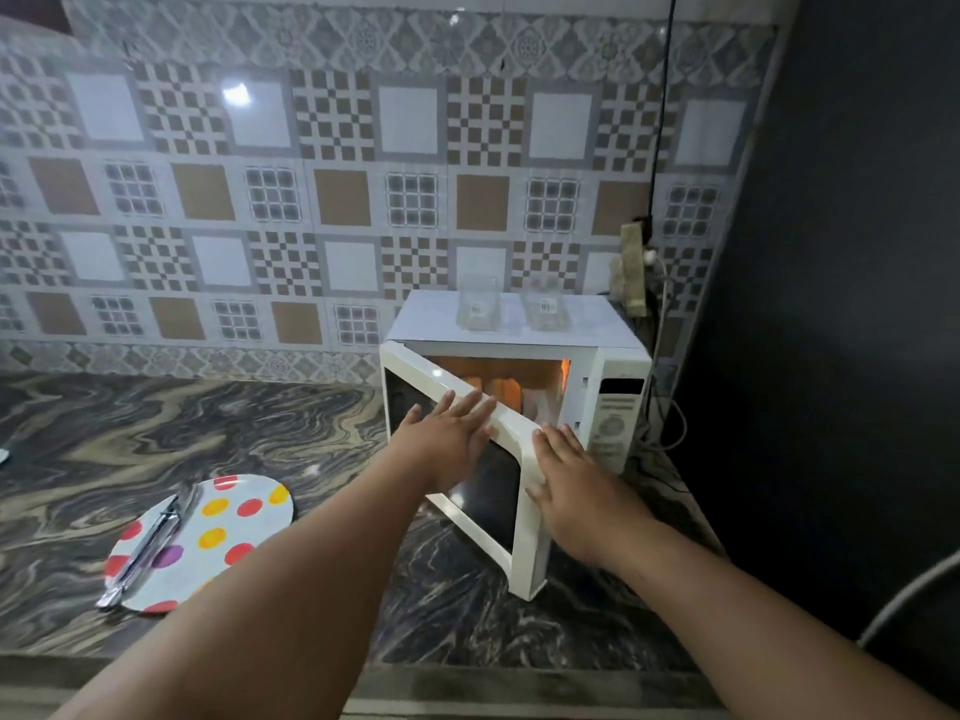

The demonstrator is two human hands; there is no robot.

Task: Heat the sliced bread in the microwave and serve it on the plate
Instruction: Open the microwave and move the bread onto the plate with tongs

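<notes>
The white microwave (613,407) stands at the back right of the counter. Its door (524,543) is partly open and the cavity behind it glows orange. My left hand (447,439) lies flat on the door's outer face near the top edge, fingers straight. My right hand (576,491) rests flat against the door's free edge, fingers spread. Inside the lit cavity pale orange shapes show, too blurred to name as bread. The white plate with coloured dots (244,517) lies on the counter at the left, with metal tongs (145,548) across it.
Two clear glasses (478,304) stand on top of the microwave. A socket and cables (649,262) hang on the tiled wall right of it. A dark wall closes off the right side. The marbled counter (208,423) stretches left.
</notes>
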